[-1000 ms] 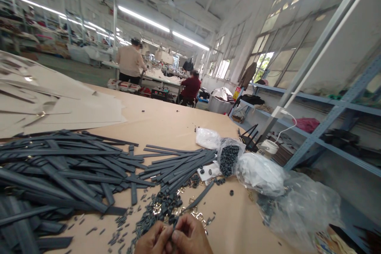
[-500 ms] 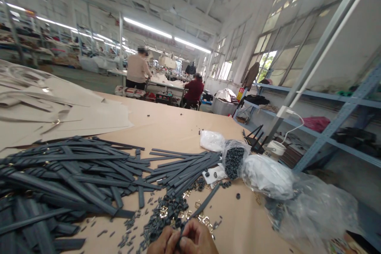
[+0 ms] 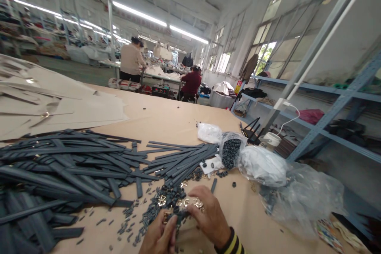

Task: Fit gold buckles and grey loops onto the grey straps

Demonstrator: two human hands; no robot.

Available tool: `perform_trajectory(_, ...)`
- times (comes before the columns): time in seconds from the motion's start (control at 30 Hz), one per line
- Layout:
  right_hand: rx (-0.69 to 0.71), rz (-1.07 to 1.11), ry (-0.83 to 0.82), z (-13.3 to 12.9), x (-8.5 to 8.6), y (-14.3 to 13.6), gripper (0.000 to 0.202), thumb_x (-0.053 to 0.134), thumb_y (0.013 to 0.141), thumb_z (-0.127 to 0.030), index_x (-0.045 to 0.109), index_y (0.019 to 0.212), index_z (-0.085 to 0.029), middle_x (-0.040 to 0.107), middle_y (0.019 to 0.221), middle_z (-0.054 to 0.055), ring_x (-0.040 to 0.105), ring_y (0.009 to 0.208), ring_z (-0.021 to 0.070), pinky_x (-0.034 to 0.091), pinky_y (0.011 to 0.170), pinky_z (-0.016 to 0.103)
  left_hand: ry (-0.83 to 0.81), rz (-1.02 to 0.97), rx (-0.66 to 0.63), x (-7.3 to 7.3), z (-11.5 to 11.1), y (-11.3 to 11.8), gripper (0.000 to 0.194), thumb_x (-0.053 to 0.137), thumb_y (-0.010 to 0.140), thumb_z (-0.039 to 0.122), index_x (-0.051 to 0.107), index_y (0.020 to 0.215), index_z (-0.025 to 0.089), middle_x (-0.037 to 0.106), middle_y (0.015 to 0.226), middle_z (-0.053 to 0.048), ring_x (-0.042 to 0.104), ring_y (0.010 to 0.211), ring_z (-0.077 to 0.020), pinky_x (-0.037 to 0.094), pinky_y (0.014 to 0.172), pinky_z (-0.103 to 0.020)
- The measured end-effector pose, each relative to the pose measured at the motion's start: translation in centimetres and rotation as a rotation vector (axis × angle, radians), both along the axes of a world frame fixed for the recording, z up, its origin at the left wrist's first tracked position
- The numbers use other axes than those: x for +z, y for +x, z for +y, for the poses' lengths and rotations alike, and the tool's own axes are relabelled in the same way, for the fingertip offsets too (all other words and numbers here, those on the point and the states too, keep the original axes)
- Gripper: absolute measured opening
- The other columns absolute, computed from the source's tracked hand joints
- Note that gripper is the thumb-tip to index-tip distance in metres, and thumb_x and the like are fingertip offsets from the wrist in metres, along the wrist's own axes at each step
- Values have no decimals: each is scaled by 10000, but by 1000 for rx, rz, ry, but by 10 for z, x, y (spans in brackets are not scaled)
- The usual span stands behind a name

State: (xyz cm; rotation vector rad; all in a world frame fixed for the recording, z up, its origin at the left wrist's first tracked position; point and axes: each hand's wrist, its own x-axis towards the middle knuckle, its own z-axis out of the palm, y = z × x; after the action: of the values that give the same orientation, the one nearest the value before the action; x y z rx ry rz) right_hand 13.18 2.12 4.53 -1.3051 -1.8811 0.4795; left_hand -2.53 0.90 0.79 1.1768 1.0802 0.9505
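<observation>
My left hand (image 3: 159, 236) and my right hand (image 3: 210, 216) meet at the bottom middle of the view, fingers pinched together on a dark grey strap (image 3: 213, 185) that runs up and right from them. Between the fingertips sits a small dark loop with a gold buckle (image 3: 166, 217). Just beyond lies a heap of small dark loops and gold buckles (image 3: 171, 200). A big pile of dark grey straps (image 3: 68, 170) covers the left of the tan table (image 3: 166, 121).
Clear plastic bags (image 3: 262, 166), one holding dark rings (image 3: 229, 152), lie at the right. Tan sheets (image 3: 53, 103) are stacked at far left. Grey metal shelving (image 3: 324, 127) stands right of the table. Two people work at tables far behind.
Both hands have come further up into view and the right wrist with its striped cuff now shows. The strap's visible end looks shorter. The view has shifted slightly.
</observation>
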Motion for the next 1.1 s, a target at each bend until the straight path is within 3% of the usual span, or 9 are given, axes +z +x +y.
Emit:
perform_trajectory(0.07, 97, -179, 30, 4, 8, 9, 306, 598, 733, -288, 553, 1010, -168, 573, 998, 84, 489, 941, 210, 375, 833, 317, 14, -4, -5, -1, 0, -1, 330, 440, 752, 514, 407, 694, 191, 439, 443, 77, 388, 340, -70, 287, 330, -165)
perform_trajectory(0.17, 211, -386, -184, 9, 12, 16, 137, 533, 789, -283, 602, 816, -169, 608, 753, 36, 545, 722, 158, 403, 676, 249, 39, -23, -27, -5, 0, -2, 288, 434, 777, 470, 403, 727, 188, 436, 436, 84, 385, 328, -63, 283, 329, -159)
perform_trajectory(0.23, 260, -429, -249, 9, 15, 15, 163, 486, 820, -266, 593, 752, -163, 595, 689, 21, 533, 643, 129, 377, 606, 217, 43, -30, -29, -6, 0, -2, 269, 425, 790, 453, 393, 737, 191, 438, 432, 87, 389, 320, -62, 279, 325, -157)
perform_trajectory(0.43, 393, -389, -366, 4, 25, 10, 120, 471, 813, -227, 551, 760, -156, 562, 612, -13, 503, 569, 107, 346, 535, 195, 56, -33, -32, -6, 0, -1, 251, 407, 810, 429, 373, 725, 196, 436, 409, 99, 402, 301, -61, 298, 342, -163)
perform_trajectory(0.63, 437, -282, -511, 2, 21, 10, 114, 441, 803, -186, 521, 727, -155, 557, 606, -21, 518, 548, 99, 367, 526, 188, 70, -49, -59, -4, -1, -1, 263, 412, 808, 431, 354, 707, 195, 425, 385, 104, 391, 284, -67, 296, 338, -172)
perform_trajectory(0.87, 406, -192, -460, 0, 17, -4, 75, 463, 779, -152, 524, 821, -166, 544, 614, -33, 486, 534, 100, 367, 524, 198, 61, -11, -36, -4, 0, -1, 272, 418, 800, 434, 369, 698, 186, 411, 366, 104, 393, 281, -65, 289, 331, -168)
perform_trajectory(1.1, 554, -67, -518, -4, 14, -7, 174, 397, 837, -165, 560, 781, -149, 535, 604, -35, 484, 536, 81, 376, 546, 180, 30, -68, -31, 0, -1, 1, 268, 479, 763, 428, 385, 713, 181, 449, 404, 95, 411, 307, -60, 309, 329, -161)
